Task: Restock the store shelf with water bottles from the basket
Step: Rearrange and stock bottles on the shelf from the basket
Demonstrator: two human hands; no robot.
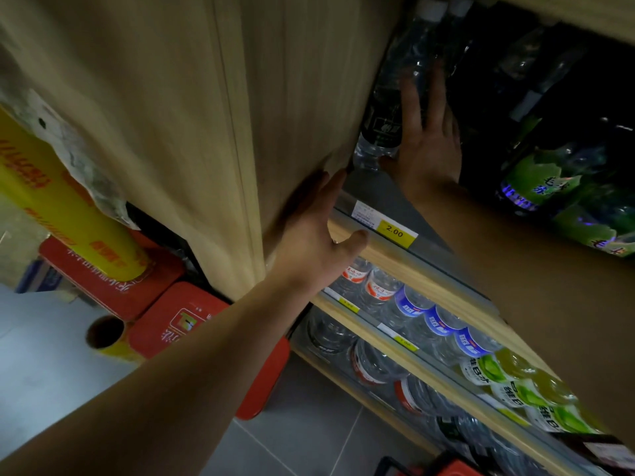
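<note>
1. Shelving comes first as the largest thing: the store shelf [405, 255] is a wooden unit with a tall side panel [192, 115], and every place below is given against its yellow price tag [394, 231], marked 2.00, on the front rail

2. Step in hand, as I judge it: a bottle has just been stood on the level above the price tag and is being settled into the back corner; the placing looks nearly done, the restock itself unfinished

3. Lower tiers [422, 324], below and right of the price tag, are packed with clear bottles bearing red, blue and green labels

4. Basket [457, 467] shows only as a red and black edge far below the price tag, at the frame's bottom; whether bottles remain in it cannot be told

5. Right hand [426, 139], above the price tag, has its fingers spread and straight, laid against the bottle's side rather than wrapped round it

6. Left hand [319, 231], just left of the price tag, is open with fingers extended, resting on the side panel's edge, thumb near the rail

7. Water bottle [385, 121], above the price tag against the side panel, is clear ribbed plastic with a dark label, apparently upright; its cap is lost in shadow among the dark bottles behind

8. Next move, by my reckoning: let go without toppling it, then reach down to the basket
</note>
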